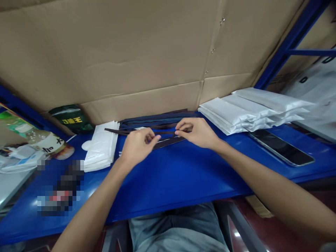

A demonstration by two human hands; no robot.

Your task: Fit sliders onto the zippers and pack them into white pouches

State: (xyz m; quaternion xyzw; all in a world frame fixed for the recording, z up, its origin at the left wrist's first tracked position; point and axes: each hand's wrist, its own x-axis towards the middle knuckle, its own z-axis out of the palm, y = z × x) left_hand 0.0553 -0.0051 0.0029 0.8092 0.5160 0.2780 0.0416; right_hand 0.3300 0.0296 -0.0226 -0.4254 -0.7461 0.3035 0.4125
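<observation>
A thin dark brown strip (115,131) runs across both hands, its free end sticking out to the left. My left hand (138,145) is closed around it, with thumb and fingers curled together. At the strip's other side, my right hand (196,132) pinches it between thumb and fingertips. Just beneath, another dark flat strip (170,141) lies on the blue table (178,175). Behind the hands is a pile of dark blue and brown strips (157,119), partly hidden by them.
White flat packets (228,112) are stacked at the right, near a phone (283,147). More white packets (101,147) lie at the left, beside a dark green pouch (72,119) and a drink bottle (49,141). A cardboard wall (131,52) closes off the back.
</observation>
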